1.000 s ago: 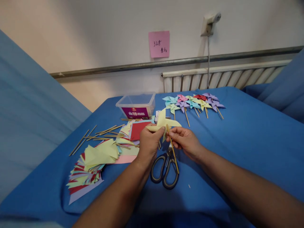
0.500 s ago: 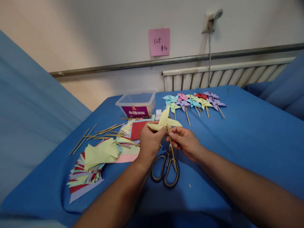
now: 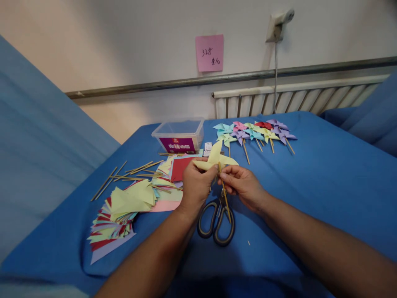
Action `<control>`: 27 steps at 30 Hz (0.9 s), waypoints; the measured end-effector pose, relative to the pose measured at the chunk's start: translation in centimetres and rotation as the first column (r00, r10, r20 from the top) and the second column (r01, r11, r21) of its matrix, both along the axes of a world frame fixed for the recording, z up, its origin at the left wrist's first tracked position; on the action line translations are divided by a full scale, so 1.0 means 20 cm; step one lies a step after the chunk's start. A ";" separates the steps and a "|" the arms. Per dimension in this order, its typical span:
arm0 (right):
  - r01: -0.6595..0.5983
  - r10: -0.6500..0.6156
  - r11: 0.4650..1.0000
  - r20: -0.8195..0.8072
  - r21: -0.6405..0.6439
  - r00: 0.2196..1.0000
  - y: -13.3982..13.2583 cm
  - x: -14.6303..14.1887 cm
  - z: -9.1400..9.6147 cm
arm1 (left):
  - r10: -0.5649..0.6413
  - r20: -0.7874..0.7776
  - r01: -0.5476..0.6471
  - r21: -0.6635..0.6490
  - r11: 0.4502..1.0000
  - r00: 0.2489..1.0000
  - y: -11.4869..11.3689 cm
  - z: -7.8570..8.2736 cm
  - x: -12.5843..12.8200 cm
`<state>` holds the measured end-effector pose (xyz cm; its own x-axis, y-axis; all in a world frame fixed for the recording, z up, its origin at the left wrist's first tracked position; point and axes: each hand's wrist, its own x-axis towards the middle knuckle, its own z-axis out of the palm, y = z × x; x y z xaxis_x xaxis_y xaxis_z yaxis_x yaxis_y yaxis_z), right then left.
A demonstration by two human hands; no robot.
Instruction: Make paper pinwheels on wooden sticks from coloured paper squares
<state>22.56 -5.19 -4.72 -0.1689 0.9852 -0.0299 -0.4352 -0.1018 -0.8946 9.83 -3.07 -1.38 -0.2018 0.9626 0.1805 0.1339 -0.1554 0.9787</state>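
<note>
A pale yellow paper pinwheel is held up between my two hands above the table's middle. My left hand is closed on the pinwheel from the left, its thumb at the stick's upper end. My right hand pinches near the top of a thin brown stick, which slants down from the pinwheel's centre. Whether the stick is fastened there I cannot tell. Under the stick's lower part lie scissors with dark handles, their blades partly hidden by my hands.
Several finished pinwheels lie at the back right. A clear plastic box stands at the back, a small white box beside it. Left are loose sticks, a red paper stack and a fan of cut coloured paper.
Both hands keep their hold on the pinwheel and the stick, nearly in place. The whole view has shifted very slightly.
</note>
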 end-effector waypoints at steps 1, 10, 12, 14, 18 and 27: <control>0.002 -0.002 1.000 0.000 -0.001 1.000 0.00 0.00 0.00 | 0.001 -0.005 -0.001 0.002 1.000 1.000 0.00 0.00 0.00; 0.014 -0.014 1.000 -0.008 -0.007 1.000 0.00 0.00 0.01 | 0.014 -0.019 -0.014 -0.010 1.000 1.000 -0.01 0.01 0.01; 0.019 -0.019 1.000 -0.011 -0.011 1.000 0.00 -0.01 0.01 | 0.019 -0.028 -0.019 -0.014 1.000 0.999 -0.01 0.02 0.01; 0.024 -0.024 1.000 -0.014 -0.015 1.000 0.00 -0.01 0.01 | 0.024 -0.044 -0.025 -0.012 1.000 0.999 -0.01 0.03 0.01; 0.025 -0.026 0.999 -0.025 -0.033 0.999 -0.01 -0.02 0.02 | 0.033 -0.068 -0.032 0.005 0.999 0.997 -0.02 0.03 0.01; 0.062 -0.063 0.997 -0.021 -0.044 0.998 -0.02 -0.03 0.04 | 0.019 -0.043 -0.018 0.025 1.000 0.999 -0.01 0.01 0.00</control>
